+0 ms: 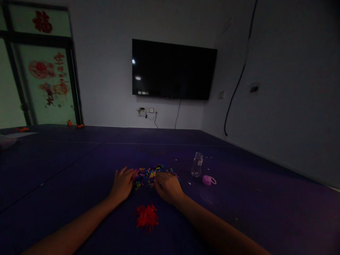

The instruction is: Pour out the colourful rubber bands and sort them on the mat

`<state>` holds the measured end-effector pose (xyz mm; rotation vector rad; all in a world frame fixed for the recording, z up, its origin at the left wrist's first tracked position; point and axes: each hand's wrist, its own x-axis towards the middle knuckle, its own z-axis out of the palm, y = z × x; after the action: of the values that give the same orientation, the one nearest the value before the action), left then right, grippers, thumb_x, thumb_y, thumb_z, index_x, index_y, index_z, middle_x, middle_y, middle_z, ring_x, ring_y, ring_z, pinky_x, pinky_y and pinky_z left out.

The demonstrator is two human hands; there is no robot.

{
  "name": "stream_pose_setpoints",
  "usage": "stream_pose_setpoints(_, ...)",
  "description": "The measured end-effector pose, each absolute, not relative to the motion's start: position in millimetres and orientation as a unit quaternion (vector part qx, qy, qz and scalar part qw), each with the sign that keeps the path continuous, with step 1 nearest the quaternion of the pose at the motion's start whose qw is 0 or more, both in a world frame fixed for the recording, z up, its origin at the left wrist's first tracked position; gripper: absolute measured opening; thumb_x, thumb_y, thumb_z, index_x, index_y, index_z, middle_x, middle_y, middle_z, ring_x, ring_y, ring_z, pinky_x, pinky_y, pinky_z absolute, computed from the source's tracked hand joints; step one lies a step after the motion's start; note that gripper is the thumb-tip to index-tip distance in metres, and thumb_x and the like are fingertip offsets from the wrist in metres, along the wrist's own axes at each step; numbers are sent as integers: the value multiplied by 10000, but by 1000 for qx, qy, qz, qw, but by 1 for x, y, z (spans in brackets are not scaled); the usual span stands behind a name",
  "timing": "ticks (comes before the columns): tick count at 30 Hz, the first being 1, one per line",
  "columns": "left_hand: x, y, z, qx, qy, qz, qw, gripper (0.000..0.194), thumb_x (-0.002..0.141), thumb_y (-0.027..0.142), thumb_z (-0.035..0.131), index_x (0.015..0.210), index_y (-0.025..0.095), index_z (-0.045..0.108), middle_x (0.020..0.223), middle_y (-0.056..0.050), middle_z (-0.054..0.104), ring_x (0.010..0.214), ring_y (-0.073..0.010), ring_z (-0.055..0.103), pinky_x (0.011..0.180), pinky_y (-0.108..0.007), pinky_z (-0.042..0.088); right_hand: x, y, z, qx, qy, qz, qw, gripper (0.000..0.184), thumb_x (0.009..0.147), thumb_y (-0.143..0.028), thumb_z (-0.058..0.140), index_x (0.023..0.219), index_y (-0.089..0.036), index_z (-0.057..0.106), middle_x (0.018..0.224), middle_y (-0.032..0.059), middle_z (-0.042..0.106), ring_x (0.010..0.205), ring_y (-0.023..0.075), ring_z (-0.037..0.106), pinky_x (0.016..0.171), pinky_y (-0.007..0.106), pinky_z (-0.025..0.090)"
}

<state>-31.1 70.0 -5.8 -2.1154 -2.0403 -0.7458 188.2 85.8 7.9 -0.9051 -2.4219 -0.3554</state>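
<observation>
A loose pile of small multicoloured loops [151, 173], like rubber bands or paper clips, lies on the dark purple surface between my hands. My left hand [123, 182] rests at the pile's left edge, fingers stretched out, holding nothing that I can see. At the right side, my right hand [168, 186] reaches over the pile with its fingers bent down and drawn together. Its fingertips are partly hidden, so whatever they pinch cannot be made out. Nearer to me, between my forearms, is a separate heap of red pieces [147, 216].
Right of the pile stands a clear bottle [197, 165] without a lid, beside a purple cap with a loop [207, 180]. White scraps [189, 183] are scattered nearby. Orange objects [79, 125] lie at the far left edge. A wall borders the surface on the right.
</observation>
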Motion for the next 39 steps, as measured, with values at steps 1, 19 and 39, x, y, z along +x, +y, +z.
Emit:
stream_pose_setpoints(1, -31, 69, -6, -706, -663, -242, 55, 374, 882, 140, 375, 1148, 253, 612, 1259, -36, 595, 1272, -292, 394, 1036, -608, 214, 187, 85, 8, -336, -898, -127, 253, 196, 894, -195, 424, 803, -168, 595, 844, 61, 647, 795, 159, 597, 695, 249, 413)
stream_pose_setpoints(19, -28, 61, 2, -708, -654, -243, 105, 264, 893, 213, 421, 1023, 184, 649, 1093, -93, 653, 1044, -256, 564, 925, -435, 390, 179, 79, 7, -295, -929, -86, 207, 218, 894, -188, 407, 828, -163, 614, 858, 62, 655, 826, 155, 601, 717, 240, 415)
stream_pose_setpoints(39, -32, 68, -5, -686, -680, -247, 72, 287, 874, 215, 438, 1079, 201, 638, 1151, -85, 646, 1097, -256, 547, 946, -455, 375, 180, 78, 8, -299, -927, -87, 208, 185, 892, -191, 428, 826, -164, 599, 844, 57, 652, 789, 151, 603, 677, 234, 404)
